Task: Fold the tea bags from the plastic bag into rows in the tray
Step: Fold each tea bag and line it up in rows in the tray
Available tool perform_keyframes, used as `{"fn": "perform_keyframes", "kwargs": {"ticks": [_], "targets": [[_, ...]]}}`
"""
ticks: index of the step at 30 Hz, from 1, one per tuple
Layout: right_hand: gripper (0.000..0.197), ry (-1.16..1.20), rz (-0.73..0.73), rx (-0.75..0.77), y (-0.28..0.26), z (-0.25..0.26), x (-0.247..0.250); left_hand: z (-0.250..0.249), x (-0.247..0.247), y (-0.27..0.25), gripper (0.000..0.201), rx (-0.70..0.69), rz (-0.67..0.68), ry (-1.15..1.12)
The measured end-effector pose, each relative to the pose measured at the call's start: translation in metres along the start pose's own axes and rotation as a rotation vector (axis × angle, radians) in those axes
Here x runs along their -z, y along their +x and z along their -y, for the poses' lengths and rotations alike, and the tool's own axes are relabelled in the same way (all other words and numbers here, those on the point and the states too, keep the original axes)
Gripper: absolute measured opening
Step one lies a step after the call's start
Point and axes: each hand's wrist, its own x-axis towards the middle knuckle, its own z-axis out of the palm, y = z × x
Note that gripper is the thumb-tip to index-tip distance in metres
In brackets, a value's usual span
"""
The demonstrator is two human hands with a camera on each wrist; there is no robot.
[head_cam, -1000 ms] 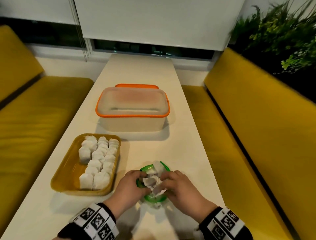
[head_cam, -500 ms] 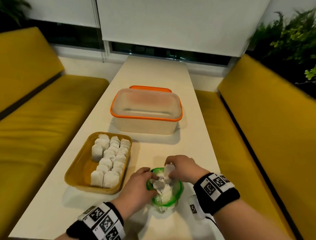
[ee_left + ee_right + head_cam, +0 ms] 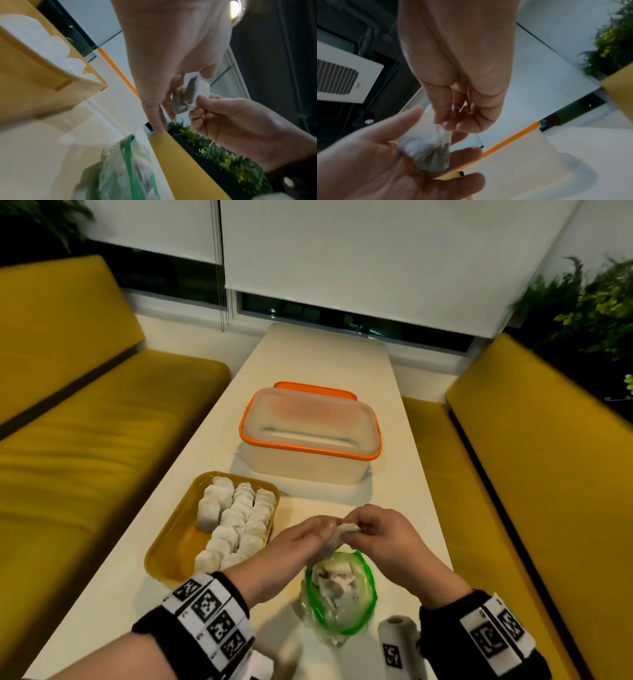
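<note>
A white tea bag (image 3: pixel 344 531) is held just above the green-rimmed plastic bag (image 3: pixel 342 594), which stands open near the table's front edge with more tea bags inside. My right hand (image 3: pixel 376 534) pinches the tea bag's top corner (image 3: pixel 447 127). My left hand (image 3: pixel 308 541) cradles its body (image 3: pixel 429 152) between thumb and fingers. In the left wrist view the tea bag (image 3: pixel 188 97) sits between both hands, above the plastic bag (image 3: pixel 123 169). The yellow tray (image 3: pixel 161 556) lies to the left, holding rows of folded tea bags (image 3: pixel 236 522).
A translucent container with an orange rim (image 3: pixel 308 467) stands behind the tray, its orange lid (image 3: pixel 315 386) behind it. Yellow benches (image 3: pixel 85 457) run along both sides of the narrow white table (image 3: pixel 325 357). Plants (image 3: pixel 582 313) stand at the far right.
Both hands have risen out of the plastic bag with one tea bag. The left hand let go of the bag's rim and came under the tea bag.
</note>
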Motion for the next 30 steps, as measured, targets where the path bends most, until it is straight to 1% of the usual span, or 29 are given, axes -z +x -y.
{"fn": "perform_keyframes", "kwargs": {"ticks": [2,3,4,6,7,9,10,12,15,18,20,22,24,27,30], "targets": [[0.011,0.093,-0.009,-0.028,0.001,0.010,-0.008,-0.007,0.006,-0.005,0.038,0.102,0.112,-0.244],[0.014,0.100,-0.035,-0.031,0.002,0.013,-0.013,-0.010,0.009,-0.008,0.035,0.127,0.133,-0.309],[0.018,0.079,-0.072,-0.029,0.004,0.016,-0.019,-0.012,0.014,-0.010,0.030,0.136,0.126,-0.336],[0.025,-0.019,-0.155,0.021,0.007,0.019,-0.030,-0.013,0.022,-0.012,0.019,0.131,0.050,-0.310],[0.024,-0.084,-0.186,0.073,0.010,0.022,-0.037,-0.011,0.028,-0.013,0.015,0.120,-0.005,-0.271],[0.012,-0.224,-0.198,0.186,0.015,0.031,-0.048,-0.008,0.039,-0.015,0.010,0.089,-0.099,-0.175],[0.009,-0.279,-0.174,0.215,0.018,0.037,-0.052,-0.006,0.044,-0.017,0.008,0.076,-0.135,-0.132],[0.008,-0.340,-0.077,0.240,0.027,0.051,-0.061,-0.002,0.058,-0.023,0.007,0.060,-0.209,-0.074],[0.008,-0.417,0.046,0.252,0.041,0.075,-0.076,0.002,0.082,-0.034,0.007,0.051,-0.310,-0.091],[0.016,-0.468,0.105,0.255,0.059,0.099,-0.096,0.004,0.111,-0.049,0.013,0.036,-0.391,-0.121],[0.017,-0.465,0.127,0.270,0.071,0.115,-0.111,0.004,0.133,-0.060,0.016,0.022,-0.463,-0.140],[0.018,-0.471,0.154,0.279,0.083,0.128,-0.125,0.005,0.154,-0.069,0.023,0.013,-0.577,-0.161],[0.018,-0.512,0.216,0.280,0.097,0.135,-0.140,0.006,0.173,-0.077,0.027,0.027,-0.682,-0.187],[0.016,-0.631,0.331,0.230,0.120,0.133,-0.164,0.005,0.191,-0.088,0.021,0.011,-0.736,-0.251],[0.018,-0.747,0.419,0.129,0.140,0.121,-0.185,0.006,0.201,-0.096,0.019,-0.019,-0.746,-0.271]]}}
